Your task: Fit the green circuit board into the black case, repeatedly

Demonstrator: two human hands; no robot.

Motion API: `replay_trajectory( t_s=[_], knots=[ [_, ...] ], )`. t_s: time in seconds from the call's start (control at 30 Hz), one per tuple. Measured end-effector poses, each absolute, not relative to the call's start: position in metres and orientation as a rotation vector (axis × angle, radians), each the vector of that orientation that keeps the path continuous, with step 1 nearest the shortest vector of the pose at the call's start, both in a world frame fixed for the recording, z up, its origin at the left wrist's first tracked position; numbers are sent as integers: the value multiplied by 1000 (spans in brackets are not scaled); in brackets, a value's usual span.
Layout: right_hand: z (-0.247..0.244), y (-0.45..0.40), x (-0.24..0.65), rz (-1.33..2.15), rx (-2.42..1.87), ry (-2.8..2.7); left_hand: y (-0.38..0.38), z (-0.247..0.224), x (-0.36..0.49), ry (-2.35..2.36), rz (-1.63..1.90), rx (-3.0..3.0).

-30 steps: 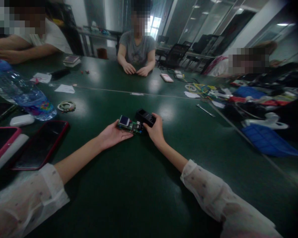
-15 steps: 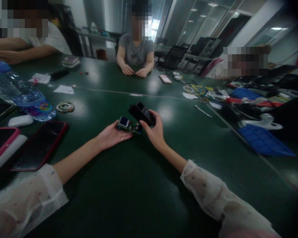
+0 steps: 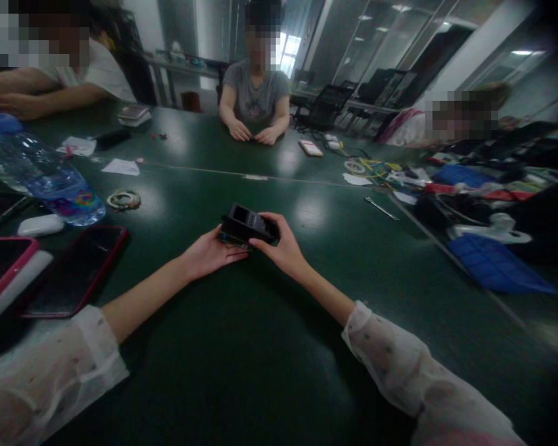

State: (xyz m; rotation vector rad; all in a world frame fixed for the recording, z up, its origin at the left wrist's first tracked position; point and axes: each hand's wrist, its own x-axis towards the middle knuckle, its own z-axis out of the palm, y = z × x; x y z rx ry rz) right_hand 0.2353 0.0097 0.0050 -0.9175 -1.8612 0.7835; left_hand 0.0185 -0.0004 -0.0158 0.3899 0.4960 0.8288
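In the head view, my left hand (image 3: 208, 255) is closed round the left end of a circuit board (image 3: 235, 241), of which only a thin edge shows. My right hand (image 3: 283, 248) grips the right end of a black plastic housing (image 3: 248, 221) that has a square window and a group of small marks or holes. The housing lies over the board and hides its screen and parts. Whether the two are seated together cannot be made out. Both are held above the dark green table (image 3: 242, 347).
Phones (image 3: 77, 269), a white case (image 3: 40, 225) and water bottles (image 3: 58, 186) stand at left, near a bracelet-like ring (image 3: 123, 199). At right lie a metal wrench-like tool (image 3: 381, 209), a blue tray (image 3: 497, 263) and tangled cables (image 3: 367, 166). A person (image 3: 255, 102) sits opposite.
My right hand has moved left and slightly down, bringing the black housing from above the board's right end to over the board. The board's screen is now covered. My left hand stays in place.
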Motion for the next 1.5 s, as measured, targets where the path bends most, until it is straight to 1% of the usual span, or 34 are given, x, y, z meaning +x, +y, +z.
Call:
replay_trajectory(
  t_s=[0.47, 0.87, 1.3, 1.5],
  knots=[
    [-15, 8, 231, 844, -894, -1909, -2, -12, 19, 472, 805, 411],
    [-18, 9, 231, 844, -911, -1908, -3, -9, 20, 494, 813, 404],
    [-18, 9, 232, 759, -942, -1946, -3, -12, 19, 493, 822, 375],
    [-18, 9, 232, 785, -931, -1943, -5, -9, 19, 518, 817, 399]
  ],
)
